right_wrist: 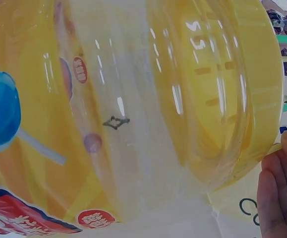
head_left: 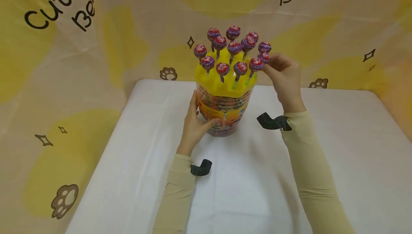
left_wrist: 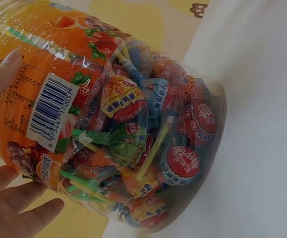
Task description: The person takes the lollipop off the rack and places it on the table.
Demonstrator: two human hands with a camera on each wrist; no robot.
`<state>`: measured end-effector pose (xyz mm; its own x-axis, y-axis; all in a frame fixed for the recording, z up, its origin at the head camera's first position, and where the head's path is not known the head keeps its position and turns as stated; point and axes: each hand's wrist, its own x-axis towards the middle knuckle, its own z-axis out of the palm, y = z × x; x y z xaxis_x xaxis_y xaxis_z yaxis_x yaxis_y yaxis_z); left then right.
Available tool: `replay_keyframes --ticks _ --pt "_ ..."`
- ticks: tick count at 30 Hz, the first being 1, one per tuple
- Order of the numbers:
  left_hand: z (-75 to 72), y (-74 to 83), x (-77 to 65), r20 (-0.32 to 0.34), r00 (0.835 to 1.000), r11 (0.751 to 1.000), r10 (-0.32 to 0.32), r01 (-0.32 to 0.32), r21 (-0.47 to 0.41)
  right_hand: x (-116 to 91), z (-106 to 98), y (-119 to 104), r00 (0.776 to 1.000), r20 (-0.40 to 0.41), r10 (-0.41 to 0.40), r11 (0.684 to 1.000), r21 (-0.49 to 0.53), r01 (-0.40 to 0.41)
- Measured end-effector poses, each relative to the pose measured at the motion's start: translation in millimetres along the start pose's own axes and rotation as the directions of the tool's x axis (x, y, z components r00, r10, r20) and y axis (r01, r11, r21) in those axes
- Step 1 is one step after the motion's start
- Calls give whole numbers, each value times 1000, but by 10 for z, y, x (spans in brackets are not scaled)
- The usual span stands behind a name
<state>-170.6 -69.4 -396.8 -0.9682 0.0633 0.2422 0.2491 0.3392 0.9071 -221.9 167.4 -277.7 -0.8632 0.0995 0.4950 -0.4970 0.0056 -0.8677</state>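
A clear plastic jar (head_left: 231, 119) with an orange label stands on the table, topped by a yellow lid (head_left: 222, 86). Several lollipops (head_left: 234, 48) in purple and red wrappers stick up out of that lid. My left hand (head_left: 193, 128) holds the jar's left side, its thumb lying across the label near the barcode (left_wrist: 52, 111). At the lid's right edge, my right hand (head_left: 286, 80) pinches a lollipop (head_left: 264, 57) by its stick; the right wrist view shows a short yellow piece of stick (right_wrist: 276, 148) at the fingertips. Loose wrapped lollipops (left_wrist: 180, 163) fill the jar's lower part.
A white cloth covers the table (head_left: 128, 176). Behind it hangs a yellow and beige patterned backdrop (head_left: 154, 19) with paw prints and lettering. Each wrist wears a black strap mount (head_left: 271, 121).
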Motion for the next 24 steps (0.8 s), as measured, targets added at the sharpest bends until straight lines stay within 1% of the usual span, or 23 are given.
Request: replay_keyframes --ticks 3,8,15,20,24 --pt "7 8 0 2 1000 1000 -9 9 1 11 1 -5 1000 -17 -11 999 30 11" --pt "14 2 3 1 1000 1000 -2 2 -4 25 16 -11 999 -38 -14 996 82 17" --pt "10 1 7 2 1000 1000 -1 1 5 36 32 -22 997 -78 1 989 149 11" --pt "10 -3 11 2 1000 1000 6 -6 12 -12 -63 -8 994 -98 37 984 178 -19" --pt "12 9 16 6 1000 1000 10 -10 16 -98 -167 66 993 -101 66 985 167 -49"
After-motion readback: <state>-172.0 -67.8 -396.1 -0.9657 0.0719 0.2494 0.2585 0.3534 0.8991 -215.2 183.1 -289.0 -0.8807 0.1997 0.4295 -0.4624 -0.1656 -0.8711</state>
